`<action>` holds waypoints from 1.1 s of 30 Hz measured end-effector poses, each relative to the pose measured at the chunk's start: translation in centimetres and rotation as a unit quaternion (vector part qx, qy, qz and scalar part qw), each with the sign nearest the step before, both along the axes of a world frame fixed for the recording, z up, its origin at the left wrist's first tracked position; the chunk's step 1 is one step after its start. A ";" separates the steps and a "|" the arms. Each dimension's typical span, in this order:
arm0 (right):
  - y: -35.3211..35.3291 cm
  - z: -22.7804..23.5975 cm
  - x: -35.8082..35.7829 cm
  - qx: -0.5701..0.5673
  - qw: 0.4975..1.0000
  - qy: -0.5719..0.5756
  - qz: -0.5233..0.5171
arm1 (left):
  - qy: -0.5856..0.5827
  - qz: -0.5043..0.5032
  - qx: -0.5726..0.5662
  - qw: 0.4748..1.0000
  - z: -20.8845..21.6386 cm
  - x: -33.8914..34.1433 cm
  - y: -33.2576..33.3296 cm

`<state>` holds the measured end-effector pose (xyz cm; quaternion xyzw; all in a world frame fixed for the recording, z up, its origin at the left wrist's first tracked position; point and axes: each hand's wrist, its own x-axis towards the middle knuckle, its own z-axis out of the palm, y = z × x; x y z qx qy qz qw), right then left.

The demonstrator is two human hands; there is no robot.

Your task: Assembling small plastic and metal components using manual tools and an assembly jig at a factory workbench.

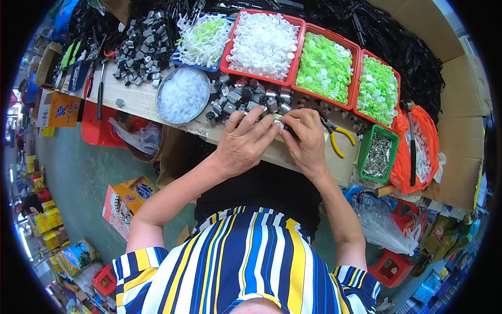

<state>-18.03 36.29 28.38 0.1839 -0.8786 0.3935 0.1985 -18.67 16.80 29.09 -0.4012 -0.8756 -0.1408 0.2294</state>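
Observation:
My left hand point(243, 140) and my right hand point(305, 137) meet at the table's front edge. Their fingertips close together around a small white round part point(278, 124), mostly covered by the fingers. Just beyond them lies a heap of small silver-and-black motors point(230, 99). To the right of my right hand rest pliers with yellow handles point(342, 142). A green tray point(362, 152) of small metal pins stands farther right.
Along the back stand a red tray of white parts point(264, 44), red trays of green parts point(324, 68), and a blue tray point(201, 42). A round bowl point(183, 95) holds translucent pieces. More motors point(146, 49) and a screwdriver point(101, 86) lie left; an orange bag point(400, 172) sits right.

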 end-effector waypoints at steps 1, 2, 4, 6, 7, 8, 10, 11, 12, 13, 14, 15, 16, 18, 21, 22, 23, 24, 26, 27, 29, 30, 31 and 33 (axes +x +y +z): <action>-0.2 0.3 0.1 0.016 1.000 0.004 0.002 | 0.003 0.001 -0.003 1.000 0.1 0.1 -0.1; -0.2 0.4 0.0 0.033 0.999 0.004 0.002 | 0.001 0.002 -0.004 1.000 -0.3 0.0 0.0; 0.0 0.4 -0.2 0.034 0.999 0.001 0.003 | 0.000 0.002 -0.006 1.000 -0.4 -0.2 0.1; 0.2 0.3 -0.2 0.037 0.999 -0.005 0.004 | 0.000 0.008 -0.018 1.000 -0.5 -0.1 0.2; 0.3 0.4 -0.2 0.040 0.999 -0.008 0.004 | -0.001 0.007 -0.018 1.000 -0.7 -0.1 0.3; 0.3 0.4 -0.2 0.044 0.999 -0.012 0.003 | -0.005 0.004 -0.015 1.000 -0.9 -0.1 0.3; 0.4 0.4 -0.3 0.055 0.998 -0.015 0.000 | -0.009 0.000 -0.010 1.000 -1.1 -0.3 0.5; 0.4 0.4 -0.2 0.064 0.998 -0.018 -0.002 | -0.010 0.000 -0.009 1.000 -1.1 -0.2 0.6; 0.3 0.5 -0.2 0.066 0.998 -0.018 -0.003 | -0.011 0.000 -0.006 1.000 -1.0 -0.2 0.8; 0.3 0.8 -0.3 0.085 0.996 -0.012 -0.010 | -0.009 -0.001 -0.004 1.000 -1.0 -0.3 0.9; 0.2 0.9 -0.3 0.106 0.994 -0.006 -0.018 | -0.009 -0.002 -0.005 1.000 -1.2 -0.3 1.1; 0.2 1.1 -0.3 0.109 0.994 -0.002 -0.019 | -0.008 -0.003 -0.005 1.000 -1.2 -0.4 1.2; 0.1 1.5 -0.3 0.119 0.993 -0.007 -0.022 | -0.008 -0.010 0.010 1.000 -0.9 -0.5 1.1; -0.3 1.7 -0.5 0.132 0.991 -0.013 -0.020 | -0.008 -0.016 0.028 0.999 -1.1 -0.6 0.7; -1.2 1.6 -0.2 0.127 0.992 -0.019 -0.002 | 0.001 -0.004 0.021 1.000 -2.0 0.4 -0.5; -1.6 1.6 0.0 0.123 0.992 -0.022 0.002 | -0.013 -0.002 0.028 1.000 -2.1 0.8 -1.0; -2.0 1.5 0.2 0.113 0.993 -0.021 0.022 | -0.026 -0.004 0.054 0.998 -2.8 1.4 -1.1; -2.0 1.6 0.3 0.100 0.994 -0.029 0.037 | -0.034 0.000 0.077 0.996 -2.9 1.7 -1.0; -1.1 2.0 1.2 0.145 0.989 -0.025 0.023 | -0.054 -0.014 0.114 0.992 -2.4 1.8 0.3; -0.3 1.0 1.3 0.172 0.984 0.039 0.006 | -0.104 -0.018 0.083 0.991 -2.4 1.9 1.0; 1.9 -1.1 1.6 0.192 0.981 0.008 0.021 | -0.038 -0.045 0.112 0.992 -2.4 2.1 1.5; 1.9 -0.7 1.2 0.168 0.985 0.015 0.035 | -0.045 -0.044 0.113 0.992 -2.3 2.2 1.5; 1.9 -0.7 1.6 0.179 0.982 0.052 0.016 | -0.035 -0.043 0.129 0.990 -1.7 2.7 1.1; 0.4 2.2 1.8 0.167 0.981 0.088 0.040 | -0.011 -0.007 0.112 0.994 -0.5 3.3 -0.1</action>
